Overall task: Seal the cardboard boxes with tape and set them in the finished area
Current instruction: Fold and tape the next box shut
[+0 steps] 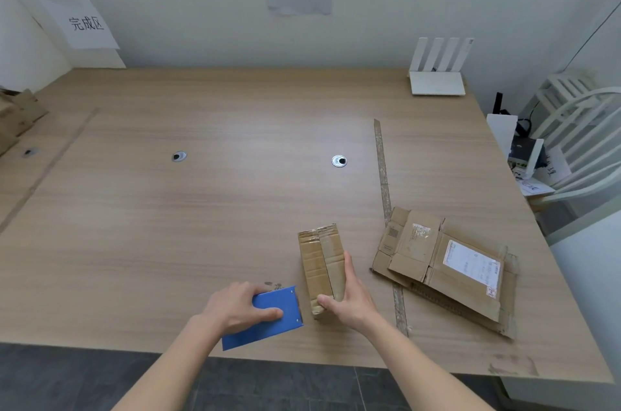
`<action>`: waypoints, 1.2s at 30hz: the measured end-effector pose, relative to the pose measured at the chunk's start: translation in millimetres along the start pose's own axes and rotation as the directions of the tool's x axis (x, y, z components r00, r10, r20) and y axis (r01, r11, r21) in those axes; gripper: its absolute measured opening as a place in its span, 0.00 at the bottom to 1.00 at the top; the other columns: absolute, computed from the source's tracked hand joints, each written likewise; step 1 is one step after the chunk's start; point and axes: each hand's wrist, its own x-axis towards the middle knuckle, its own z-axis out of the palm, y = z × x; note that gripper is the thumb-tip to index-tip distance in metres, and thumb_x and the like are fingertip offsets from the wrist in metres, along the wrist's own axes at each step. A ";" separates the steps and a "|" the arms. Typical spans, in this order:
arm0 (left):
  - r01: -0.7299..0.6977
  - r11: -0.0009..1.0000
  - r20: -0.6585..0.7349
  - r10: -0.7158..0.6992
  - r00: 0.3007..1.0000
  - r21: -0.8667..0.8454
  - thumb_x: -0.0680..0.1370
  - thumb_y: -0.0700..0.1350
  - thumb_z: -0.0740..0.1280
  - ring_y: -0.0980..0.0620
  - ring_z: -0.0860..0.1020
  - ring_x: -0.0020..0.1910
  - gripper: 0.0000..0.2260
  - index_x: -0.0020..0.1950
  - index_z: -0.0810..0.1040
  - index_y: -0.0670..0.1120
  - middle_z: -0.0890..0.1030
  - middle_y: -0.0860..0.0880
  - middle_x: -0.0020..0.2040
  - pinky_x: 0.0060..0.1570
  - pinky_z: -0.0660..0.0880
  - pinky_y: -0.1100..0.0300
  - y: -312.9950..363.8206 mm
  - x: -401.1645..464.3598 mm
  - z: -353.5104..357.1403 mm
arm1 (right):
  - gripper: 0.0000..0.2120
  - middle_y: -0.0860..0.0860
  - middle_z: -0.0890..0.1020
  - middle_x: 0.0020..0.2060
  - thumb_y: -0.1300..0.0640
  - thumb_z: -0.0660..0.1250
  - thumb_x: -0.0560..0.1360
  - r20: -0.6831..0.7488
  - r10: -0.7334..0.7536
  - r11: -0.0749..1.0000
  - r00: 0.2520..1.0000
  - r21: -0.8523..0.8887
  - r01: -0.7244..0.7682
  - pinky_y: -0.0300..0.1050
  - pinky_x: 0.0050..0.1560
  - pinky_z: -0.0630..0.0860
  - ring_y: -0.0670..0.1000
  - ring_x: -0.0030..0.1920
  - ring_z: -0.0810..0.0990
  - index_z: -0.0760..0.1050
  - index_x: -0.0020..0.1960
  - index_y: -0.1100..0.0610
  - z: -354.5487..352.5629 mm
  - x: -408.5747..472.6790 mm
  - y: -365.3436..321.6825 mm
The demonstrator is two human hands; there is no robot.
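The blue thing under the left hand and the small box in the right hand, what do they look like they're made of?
The blue tape dispenser looks like painted sheet metal or hard plastic: flat, matte, sharp-edged, with small rivets along one side; which one is unclear. The small box is plain brown corrugated cardboard, matte and creased, with worn edges and a glossy tape strip along its seam.

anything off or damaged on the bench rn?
Yes. The strip of tape running down the table is worn and flaking. The flattened cardboard at the right lies askew across it, edges frayed. The small box in the right hand looks creased and scuffed; left hand holds the blue dispenser.
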 end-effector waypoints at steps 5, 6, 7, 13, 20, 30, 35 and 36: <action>0.048 0.999 0.009 -0.048 0.999 -0.009 0.67 0.72 0.62 0.56 0.77 0.36 0.25 0.46 0.78 0.51 0.82 0.53 0.41 0.36 0.67 0.57 -7.9 -4.9 -4.4 | 0.58 0.47 0.62 0.80 0.43 0.76 0.70 -0.002 -0.008 1.000 1.000 -0.019 0.008 0.49 0.76 0.64 0.52 0.77 0.64 0.33 0.80 0.39 0.7 -2.6 -1.7; 0.048 0.999 0.001 -0.048 0.999 0.017 0.67 0.72 0.62 0.55 0.78 0.38 0.25 0.46 0.78 0.51 0.82 0.54 0.41 0.36 0.68 0.57 -5.9 -5.2 -1.7 | 0.58 0.47 0.62 0.79 0.43 0.76 0.70 -0.003 -0.009 1.000 1.000 -0.028 0.009 0.49 0.75 0.64 0.52 0.77 0.65 0.33 0.80 0.40 1.5 -3.1 -2.1; 0.045 0.998 -0.007 -0.045 0.999 0.038 0.67 0.72 0.61 0.55 0.78 0.39 0.25 0.46 0.78 0.52 0.82 0.54 0.41 0.36 0.69 0.58 -1.8 -4.2 2.6 | 0.58 0.47 0.63 0.79 0.43 0.76 0.70 0.001 -0.008 0.999 1.000 -0.032 0.008 0.49 0.75 0.64 0.52 0.77 0.65 0.33 0.80 0.40 1.8 -3.2 -2.0; 0.079 0.940 -0.092 -0.051 0.994 0.332 0.72 0.66 0.62 0.47 0.79 0.46 0.20 0.46 0.74 0.50 0.78 0.51 0.43 0.41 0.70 0.55 25.7 16.2 27.6 | 0.58 0.48 0.62 0.79 0.43 0.76 0.71 -0.004 -0.002 1.000 1.000 -0.022 0.002 0.51 0.76 0.64 0.53 0.77 0.64 0.32 0.80 0.40 2.3 -4.7 -3.4; 0.127 0.978 -0.260 -0.081 0.962 0.164 0.75 0.65 0.60 0.48 0.80 0.46 0.20 0.60 0.73 0.54 0.82 0.53 0.49 0.40 0.73 0.55 5.4 25.2 59.6 | 0.56 0.47 0.49 0.82 0.40 0.72 0.72 0.019 0.005 0.998 1.000 -0.070 -0.003 0.54 0.76 0.62 0.52 0.79 0.57 0.32 0.81 0.45 -13.7 -5.8 -0.9; 0.109 0.978 -0.233 -0.067 0.970 0.175 0.81 0.58 0.62 0.49 0.79 0.56 0.28 0.79 0.58 0.55 0.80 0.53 0.55 0.45 0.61 0.55 -3.5 42.8 93.9 | 0.66 0.53 0.48 0.81 0.26 0.66 0.64 -0.161 -0.019 0.907 0.987 -0.417 -0.051 0.52 0.74 0.65 0.56 0.78 0.59 0.27 0.79 0.55 21.3 -9.7 -8.7; 0.132 0.968 -0.185 -0.092 0.978 0.215 0.82 0.59 0.60 0.51 0.78 0.58 0.30 0.80 0.55 0.54 0.79 0.54 0.57 0.50 0.67 0.54 -4.0 40.4 104.4 | 0.65 0.57 0.53 0.79 0.36 0.70 0.62 -0.219 0.034 0.876 0.975 -0.463 -0.134 0.51 0.73 0.66 0.58 0.76 0.61 0.31 0.80 0.61 20.7 -5.4 -15.7; 0.131 0.968 -0.170 -0.094 0.981 0.216 0.82 0.60 0.59 0.51 0.77 0.58 0.31 0.81 0.53 0.53 0.79 0.53 0.58 0.52 0.69 0.54 -4.4 39.9 105.4 | 0.65 0.57 0.53 0.78 0.38 0.71 0.63 -0.195 0.041 0.868 0.980 -0.479 -0.131 0.51 0.72 0.67 0.58 0.75 0.62 0.31 0.80 0.61 19.8 -5.3 -16.6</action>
